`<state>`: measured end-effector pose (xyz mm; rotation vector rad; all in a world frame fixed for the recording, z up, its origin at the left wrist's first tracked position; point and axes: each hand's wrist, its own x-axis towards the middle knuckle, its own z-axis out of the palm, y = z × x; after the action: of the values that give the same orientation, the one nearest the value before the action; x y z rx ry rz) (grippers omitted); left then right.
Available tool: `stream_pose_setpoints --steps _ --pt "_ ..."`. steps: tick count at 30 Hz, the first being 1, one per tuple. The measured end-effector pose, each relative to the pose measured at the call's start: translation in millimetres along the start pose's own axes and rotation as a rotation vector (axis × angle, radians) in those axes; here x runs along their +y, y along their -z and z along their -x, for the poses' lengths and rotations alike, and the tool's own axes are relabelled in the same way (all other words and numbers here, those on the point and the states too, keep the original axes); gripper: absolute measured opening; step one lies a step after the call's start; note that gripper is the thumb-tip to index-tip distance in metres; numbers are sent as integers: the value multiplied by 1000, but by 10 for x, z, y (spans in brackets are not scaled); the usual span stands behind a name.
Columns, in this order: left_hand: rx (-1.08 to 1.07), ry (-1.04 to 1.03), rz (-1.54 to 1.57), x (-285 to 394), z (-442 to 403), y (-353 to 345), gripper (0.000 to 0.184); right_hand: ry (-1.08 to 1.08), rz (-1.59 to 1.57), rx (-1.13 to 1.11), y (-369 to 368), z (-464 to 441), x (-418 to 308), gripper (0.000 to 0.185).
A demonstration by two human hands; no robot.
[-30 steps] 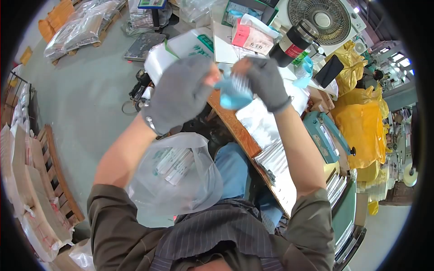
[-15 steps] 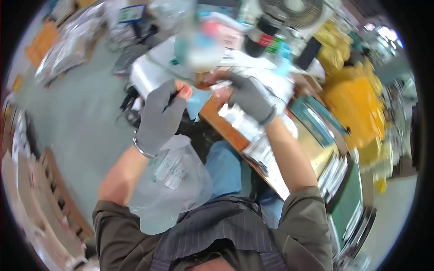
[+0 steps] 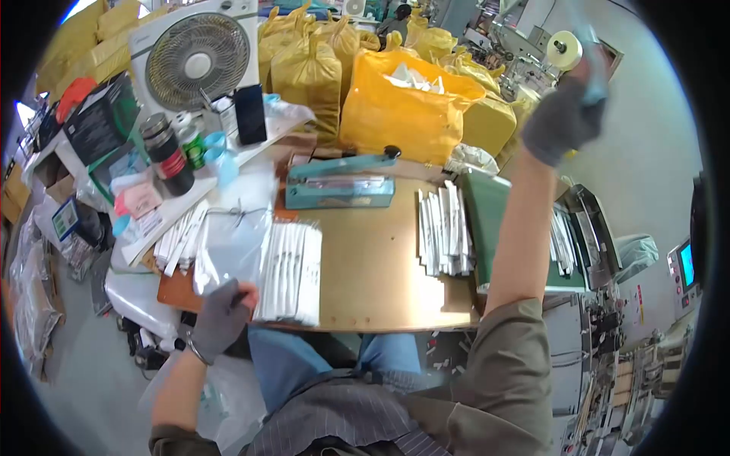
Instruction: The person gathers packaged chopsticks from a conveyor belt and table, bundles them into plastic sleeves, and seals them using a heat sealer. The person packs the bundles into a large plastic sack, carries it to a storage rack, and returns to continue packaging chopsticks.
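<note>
My left hand (image 3: 220, 315), in a grey glove with bare fingertips, is closed beside a clear plastic bag (image 3: 236, 247) at the desk's front edge; what its fingers hold, if anything, is too small to tell. My right hand (image 3: 564, 121) is raised high at the upper right, closed on a light blue piece (image 3: 595, 80) blurred by motion. A stack of white packets (image 3: 290, 270) lies right of the plastic bag. Farther right, another bundle of white packets (image 3: 443, 232) rests on the desk (image 3: 365, 266). Behind stands a teal sealer (image 3: 340, 182) with its arm across the top.
At the left are a fan (image 3: 198, 64), a black flask (image 3: 166, 156), a phone (image 3: 250, 114), a green can (image 3: 192, 148) and a pink tissue pack (image 3: 139, 199). An orange bag (image 3: 411, 110) stands behind the desk. A green tray (image 3: 487, 220) is at the right.
The view has swung right onto the desk. The blue piece, earlier between both hands, is now in my raised right hand. My left hand has dropped lower, and the hands are far apart.
</note>
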<state>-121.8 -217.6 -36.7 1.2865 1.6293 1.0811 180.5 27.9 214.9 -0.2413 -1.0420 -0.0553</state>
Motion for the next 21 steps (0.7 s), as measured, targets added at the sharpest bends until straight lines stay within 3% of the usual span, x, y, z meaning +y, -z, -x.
stream_pose_setpoints --steps 1,2,4,6,7,8,9,10,12,13,14,16,18,19,20,21 --pt "28 -225 -205 -56 -109 -117 11 464 68 85 31 -336 271 16" --pt "-44 8 -127 66 -166 -238 13 526 58 102 -50 -389 564 18" --pt "-70 -96 -90 37 -383 -549 17 564 92 110 -148 -236 1489 20" --pt "-160 -43 -99 117 -562 -800 18 -49 840 -1036 72 315 2548 51" --pt "-203 -22 -96 125 -638 -915 19 -161 908 -1221 172 558 2203 54" --pt "-223 -68 -152 126 -702 -1014 20 -260 966 -1154 312 704 2146 52" --pt "-262 -21 -150 150 -743 -1084 20 -29 777 -886 614 1005 2544 48" --pt "-289 9 -148 166 -821 -1149 20 -55 795 -913 909 1193 2623 48" --pt "-292 -1 -31 -28 -969 -1298 19 -464 1034 -1265 1522 1488 2632 59" --pt "-326 52 -54 -63 -1081 -1378 18 -756 1116 -1509 1845 1641 2754 79" --pt "-357 47 -75 -84 -1216 -1484 17 -821 1238 -1597 2027 1712 2528 81" --pt "-349 -19 -62 -155 -1485 -1766 17 -785 1343 -1548 2463 1928 2421 83" --pt "-303 -68 -115 -206 -1760 -2069 21 -426 1291 -1415 2803 2245 2451 93" --pt "-280 -98 -140 -248 -1891 -2209 23 -447 1282 -1434 2847 2315 2441 98" --pt "-280 -102 -140 -351 -2016 -2361 23 -859 1228 -1312 2757 2333 2284 95" --pt "-191 -140 -203 -480 -2143 -2510 25 -935 1249 -1246 2793 2353 2232 95"
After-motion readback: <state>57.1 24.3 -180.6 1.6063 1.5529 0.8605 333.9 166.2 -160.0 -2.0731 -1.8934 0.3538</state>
